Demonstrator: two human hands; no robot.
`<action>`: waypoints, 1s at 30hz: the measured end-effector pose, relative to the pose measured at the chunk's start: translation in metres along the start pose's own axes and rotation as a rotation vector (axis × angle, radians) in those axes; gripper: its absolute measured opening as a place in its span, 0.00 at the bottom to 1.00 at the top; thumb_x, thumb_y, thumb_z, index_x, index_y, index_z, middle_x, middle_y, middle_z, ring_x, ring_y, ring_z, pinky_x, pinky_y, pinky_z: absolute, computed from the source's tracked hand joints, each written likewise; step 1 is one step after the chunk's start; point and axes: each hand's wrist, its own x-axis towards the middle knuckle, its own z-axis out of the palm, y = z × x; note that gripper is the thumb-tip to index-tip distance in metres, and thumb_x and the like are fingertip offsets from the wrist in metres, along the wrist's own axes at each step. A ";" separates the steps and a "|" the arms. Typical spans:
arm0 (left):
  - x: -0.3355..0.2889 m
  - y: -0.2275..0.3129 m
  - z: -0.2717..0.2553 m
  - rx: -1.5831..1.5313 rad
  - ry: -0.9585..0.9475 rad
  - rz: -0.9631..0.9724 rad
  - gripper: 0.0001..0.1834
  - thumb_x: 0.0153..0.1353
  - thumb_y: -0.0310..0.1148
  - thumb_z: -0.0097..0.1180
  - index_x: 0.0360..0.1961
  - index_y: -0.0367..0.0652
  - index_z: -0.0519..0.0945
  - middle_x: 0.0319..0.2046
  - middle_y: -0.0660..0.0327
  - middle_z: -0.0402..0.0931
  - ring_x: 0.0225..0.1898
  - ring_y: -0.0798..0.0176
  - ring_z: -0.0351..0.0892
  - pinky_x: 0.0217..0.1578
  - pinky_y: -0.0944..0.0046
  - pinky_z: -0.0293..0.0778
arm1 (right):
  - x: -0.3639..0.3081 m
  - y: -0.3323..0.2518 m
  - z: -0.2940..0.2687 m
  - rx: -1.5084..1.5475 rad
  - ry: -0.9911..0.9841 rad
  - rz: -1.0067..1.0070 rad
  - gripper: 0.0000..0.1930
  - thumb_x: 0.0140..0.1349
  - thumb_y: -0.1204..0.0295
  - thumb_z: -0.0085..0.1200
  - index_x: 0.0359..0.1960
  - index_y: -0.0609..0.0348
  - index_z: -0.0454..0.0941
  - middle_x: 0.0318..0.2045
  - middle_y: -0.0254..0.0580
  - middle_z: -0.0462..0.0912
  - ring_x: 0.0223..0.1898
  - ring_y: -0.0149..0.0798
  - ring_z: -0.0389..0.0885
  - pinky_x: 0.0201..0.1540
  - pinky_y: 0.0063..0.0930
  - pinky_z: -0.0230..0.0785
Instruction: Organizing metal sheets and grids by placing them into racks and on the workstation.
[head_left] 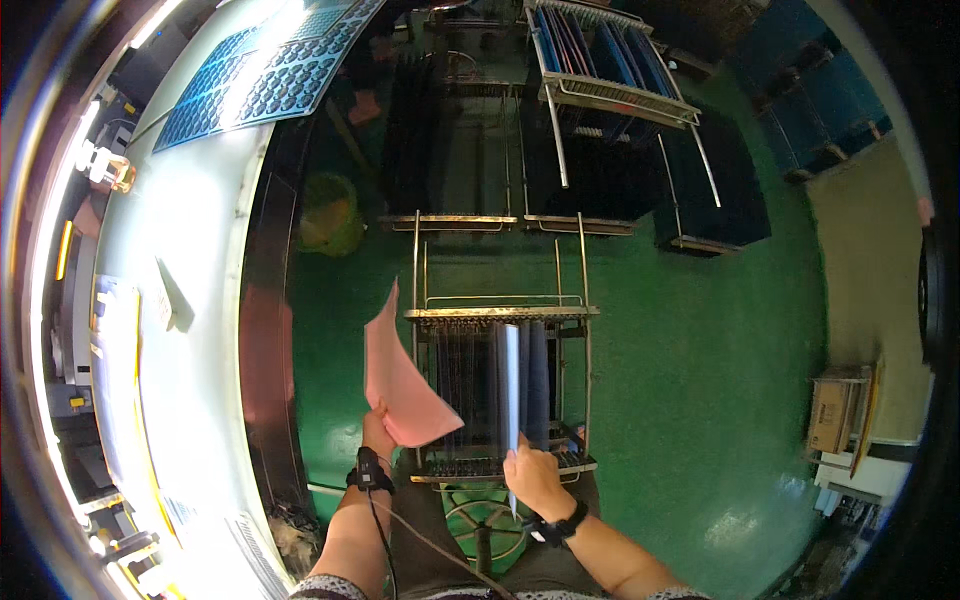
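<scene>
My left hand [377, 428] is closed on the lower edge of a pink sheet [403, 385], which bends slightly and is held up left of a metal slotted rack [500, 313]. My right hand [535, 478] grips the near end of a thin pale-blue sheet [512, 385] standing on edge at the rack. Directly right of that sheet, several dark blue sheets [537, 375] stand upright in the slots. The rack's left slots look dark, and I cannot tell what they hold. Part of my right hand's grip is hidden behind its own fingers.
A long light-topped table [205, 270] runs along the left, with a patterned blue sheet [270, 75] at its far end. Another rack of sheets [610, 55] stands at the far right of centre. A yellowish bucket [330, 213] sits on the green floor; a cardboard box [838, 415] is at right.
</scene>
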 end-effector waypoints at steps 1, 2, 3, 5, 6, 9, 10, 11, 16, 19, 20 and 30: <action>0.000 0.000 -0.007 -0.052 0.000 -0.017 0.23 0.66 0.41 0.42 0.53 0.31 0.66 0.49 0.52 0.71 0.50 0.54 0.71 0.52 0.55 0.67 | -0.005 -0.011 -0.012 0.024 0.005 0.022 0.16 0.56 0.69 0.45 0.41 0.71 0.68 0.14 0.59 0.74 0.18 0.58 0.75 0.23 0.49 0.68; -0.001 0.000 -0.004 -0.035 0.056 -0.049 0.23 0.66 0.41 0.42 0.53 0.32 0.66 0.49 0.52 0.71 0.50 0.54 0.71 0.53 0.55 0.67 | -0.011 -0.018 -0.022 0.023 -0.003 0.033 0.16 0.56 0.69 0.45 0.41 0.71 0.68 0.14 0.59 0.74 0.18 0.58 0.75 0.23 0.49 0.68; -0.003 0.003 -0.005 -0.034 0.065 -0.058 0.23 0.66 0.41 0.42 0.53 0.32 0.66 0.49 0.52 0.71 0.50 0.54 0.71 0.53 0.55 0.67 | -0.017 -0.023 -0.030 0.012 -0.018 0.056 0.15 0.57 0.69 0.45 0.40 0.70 0.68 0.14 0.58 0.74 0.18 0.58 0.75 0.22 0.49 0.68; -0.004 0.007 -0.002 -0.004 -0.004 -0.041 0.23 0.65 0.41 0.42 0.52 0.32 0.67 0.49 0.53 0.71 0.50 0.54 0.71 0.53 0.56 0.67 | -0.022 -0.024 -0.036 -0.004 -0.039 0.085 0.15 0.57 0.69 0.45 0.40 0.70 0.69 0.14 0.58 0.74 0.17 0.58 0.74 0.22 0.49 0.67; -0.004 0.009 0.001 -0.008 -0.001 -0.048 0.23 0.65 0.41 0.42 0.52 0.32 0.67 0.49 0.53 0.71 0.50 0.54 0.71 0.53 0.56 0.67 | -0.022 -0.022 -0.036 -0.002 -0.014 0.091 0.14 0.57 0.69 0.45 0.39 0.69 0.69 0.14 0.58 0.74 0.17 0.58 0.74 0.22 0.49 0.67; -0.001 0.012 0.012 0.026 0.050 -0.059 0.22 0.66 0.39 0.42 0.52 0.32 0.67 0.49 0.53 0.72 0.49 0.55 0.72 0.52 0.56 0.68 | -0.013 -0.007 -0.026 0.005 0.021 0.104 0.14 0.57 0.68 0.45 0.37 0.69 0.71 0.13 0.57 0.73 0.17 0.58 0.74 0.22 0.48 0.67; 0.002 0.014 0.014 0.014 0.064 -0.083 0.22 0.66 0.39 0.42 0.52 0.32 0.67 0.48 0.53 0.72 0.49 0.56 0.72 0.52 0.56 0.68 | -0.007 0.001 -0.018 0.003 0.024 0.072 0.14 0.57 0.68 0.45 0.37 0.69 0.70 0.14 0.57 0.74 0.17 0.58 0.74 0.22 0.48 0.67; 0.004 0.014 0.013 0.002 0.079 -0.104 0.21 0.65 0.39 0.42 0.52 0.32 0.67 0.48 0.54 0.72 0.49 0.56 0.72 0.51 0.56 0.68 | 0.000 0.008 -0.010 0.002 0.027 0.035 0.14 0.57 0.68 0.45 0.38 0.69 0.70 0.14 0.57 0.74 0.17 0.58 0.74 0.22 0.48 0.67; 0.022 0.004 -0.012 0.023 0.034 -0.135 0.22 0.65 0.40 0.44 0.52 0.32 0.68 0.48 0.54 0.72 0.49 0.57 0.72 0.51 0.57 0.68 | 0.034 0.020 -0.003 -0.032 -0.059 0.220 0.32 0.54 0.50 0.53 0.52 0.65 0.66 0.20 0.54 0.78 0.24 0.56 0.78 0.26 0.47 0.68; 0.011 0.002 0.011 0.058 0.021 -0.174 0.22 0.65 0.40 0.43 0.52 0.31 0.68 0.49 0.53 0.72 0.50 0.56 0.71 0.53 0.58 0.67 | 0.032 0.086 -0.016 0.124 0.267 0.319 0.26 0.55 0.57 0.53 0.50 0.65 0.68 0.36 0.55 0.77 0.42 0.53 0.74 0.42 0.45 0.64; 0.006 0.005 0.019 0.062 0.043 -0.206 0.23 0.65 0.40 0.43 0.52 0.31 0.67 0.50 0.53 0.71 0.51 0.56 0.71 0.54 0.57 0.67 | 0.028 0.100 -0.025 0.074 0.315 0.417 0.27 0.58 0.59 0.50 0.53 0.66 0.66 0.48 0.57 0.71 0.52 0.55 0.66 0.50 0.45 0.59; 0.026 -0.010 0.015 0.868 -0.116 0.396 0.19 0.65 0.36 0.42 0.52 0.34 0.69 0.46 0.53 0.75 0.46 0.55 0.75 0.46 0.58 0.72 | 0.031 0.220 0.076 1.453 0.420 1.073 0.07 0.56 0.64 0.55 0.31 0.53 0.76 0.22 0.25 0.73 0.28 0.25 0.71 0.29 0.21 0.64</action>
